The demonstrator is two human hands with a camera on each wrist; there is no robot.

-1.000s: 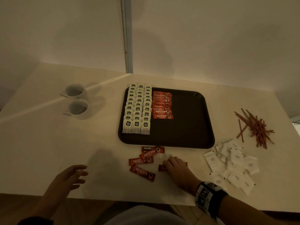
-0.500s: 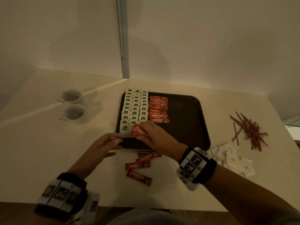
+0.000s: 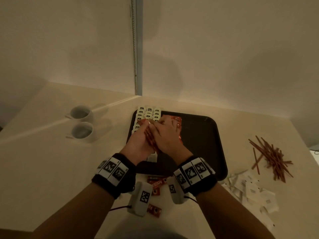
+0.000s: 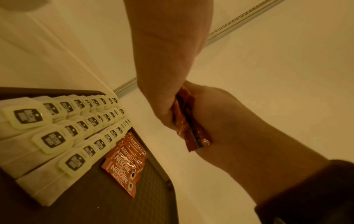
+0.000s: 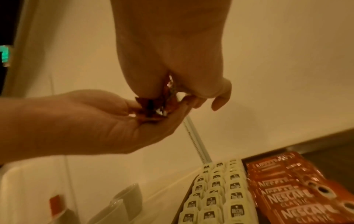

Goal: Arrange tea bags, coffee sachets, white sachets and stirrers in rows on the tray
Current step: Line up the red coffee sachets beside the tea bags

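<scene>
A pale, smooth table (image 3: 51, 169) stands in a corner of plain cream walls, with a metal strip (image 3: 136, 49) running up the wall joint. On it lies a dark rectangular tray (image 3: 207, 144) with rounded corners. Above the tray, the left hand (image 3: 138, 144) lies palm up, its fingers (image 5: 118, 106) curled round a small stack of glossy red coffee sachets (image 4: 189, 128). The right hand (image 3: 165, 135) meets it from the right, its fingers (image 5: 220, 97) bent and pinching the same stack. On the tray, three rows of white tea bags (image 4: 57, 136) with dark labels fill the left side, and a row of coffee sachets (image 5: 296, 197) lies just beside them. More red sachets (image 3: 155, 185) lie on the table near the tray's near edge. To the right lie a loose heap of white sachets (image 3: 250, 190) and a pile of thin reddish stirrers (image 3: 272, 156). Two white mugs (image 3: 81, 123) stand far left.
</scene>
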